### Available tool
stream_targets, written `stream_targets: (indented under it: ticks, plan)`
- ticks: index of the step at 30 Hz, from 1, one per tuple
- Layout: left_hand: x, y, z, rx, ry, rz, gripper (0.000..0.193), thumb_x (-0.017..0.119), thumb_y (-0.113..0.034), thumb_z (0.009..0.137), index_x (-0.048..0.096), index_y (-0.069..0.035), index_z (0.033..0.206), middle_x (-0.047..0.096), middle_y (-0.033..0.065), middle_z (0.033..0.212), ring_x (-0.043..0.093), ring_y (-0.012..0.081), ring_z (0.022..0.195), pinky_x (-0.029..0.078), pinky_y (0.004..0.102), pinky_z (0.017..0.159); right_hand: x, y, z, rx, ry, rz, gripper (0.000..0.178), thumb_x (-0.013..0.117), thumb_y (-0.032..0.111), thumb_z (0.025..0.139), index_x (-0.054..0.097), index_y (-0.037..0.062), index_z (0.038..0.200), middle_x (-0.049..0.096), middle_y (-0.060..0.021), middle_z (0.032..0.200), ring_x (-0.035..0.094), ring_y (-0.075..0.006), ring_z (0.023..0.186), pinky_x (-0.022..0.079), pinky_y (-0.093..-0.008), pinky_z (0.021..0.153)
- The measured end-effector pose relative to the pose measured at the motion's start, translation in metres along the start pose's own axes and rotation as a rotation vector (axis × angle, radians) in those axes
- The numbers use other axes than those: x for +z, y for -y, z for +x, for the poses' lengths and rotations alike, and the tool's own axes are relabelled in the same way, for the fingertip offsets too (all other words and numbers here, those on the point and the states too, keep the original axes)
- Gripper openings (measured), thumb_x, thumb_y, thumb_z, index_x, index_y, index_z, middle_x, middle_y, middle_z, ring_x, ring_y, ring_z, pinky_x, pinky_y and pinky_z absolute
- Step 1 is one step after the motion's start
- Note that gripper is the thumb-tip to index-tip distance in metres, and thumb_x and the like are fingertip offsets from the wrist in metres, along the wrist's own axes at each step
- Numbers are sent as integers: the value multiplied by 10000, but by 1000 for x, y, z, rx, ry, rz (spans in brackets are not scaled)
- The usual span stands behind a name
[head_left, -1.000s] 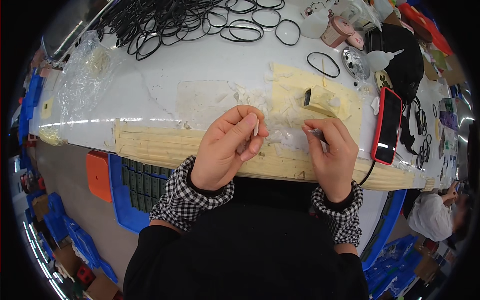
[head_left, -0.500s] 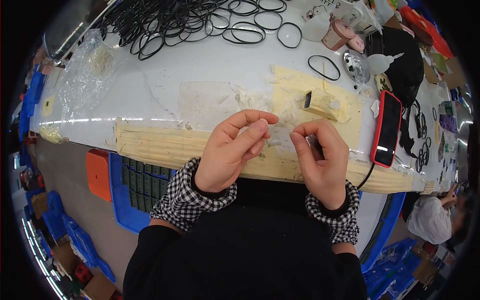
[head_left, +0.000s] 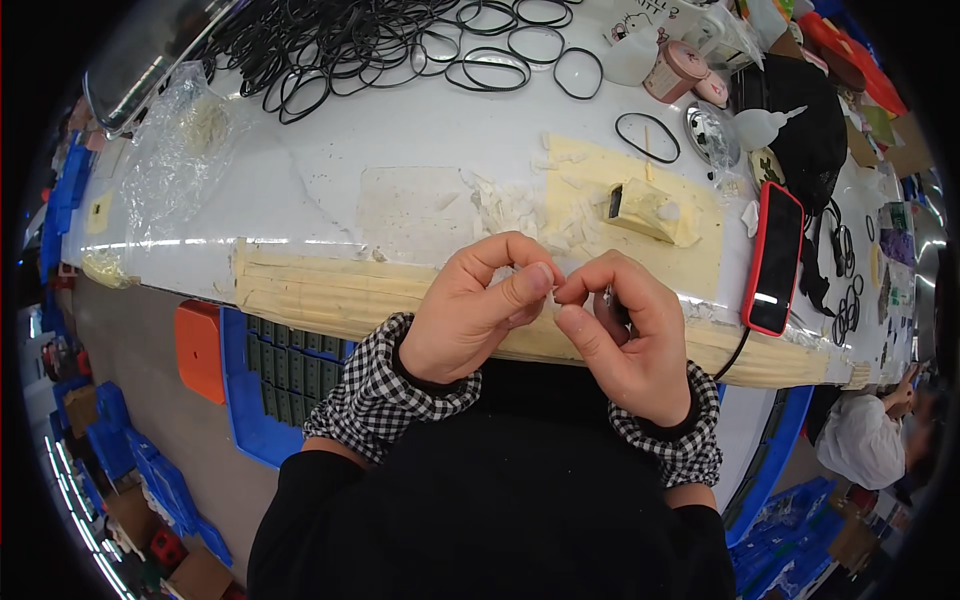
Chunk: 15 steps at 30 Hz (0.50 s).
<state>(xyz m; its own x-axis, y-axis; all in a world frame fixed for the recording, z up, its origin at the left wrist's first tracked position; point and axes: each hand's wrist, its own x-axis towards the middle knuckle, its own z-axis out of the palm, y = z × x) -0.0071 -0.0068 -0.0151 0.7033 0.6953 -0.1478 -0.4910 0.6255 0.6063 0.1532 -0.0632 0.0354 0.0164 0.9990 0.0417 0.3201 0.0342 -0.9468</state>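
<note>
The tabletop is smooth, white and glossy, reflecting light, while the tape along its edge looks matt and wrinkled. Clear plastic film is crinkled and shiny. Rubbery black bands have a dull sheen. The phone pairs a glossy dark screen with a smooth red casing. The sleeves are gathered, checked cloth; the stool is smooth orange plastic. The piece pinched by the left hand is too small for its finish to tell.

A loose black top; black-and-white checked sleeve covers with gathered, ruffled ends; narrow black cuffs circling both wrists; the left hand and right hand bare.
</note>
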Motion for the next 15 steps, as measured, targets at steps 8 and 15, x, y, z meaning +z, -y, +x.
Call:
stream_targets:
  ticks: [8, 15]
  plan:
    - [2, 1, -1, -30, -39, -38, 128, 576, -169, 939, 568, -42, 931, 498, -36, 741, 375, 43, 617, 326, 188, 574, 7, 2, -1, -120, -111, -111, 118, 684, -18, 771, 599, -4, 852, 591, -74, 771, 599, -134, 635, 502, -219, 598]
    - [4, -5, -1, -127, 9, -71, 214, 473, -239, 992, 536, -61, 891, 455, -46, 725, 342, 41, 619, 326, 182, 613, 6, -5, 5, -294, -96, -417, 285, 743, 276, 755, 580, 55, 832, 553, -52, 716, 573, -188, 591, 451, -288, 511]
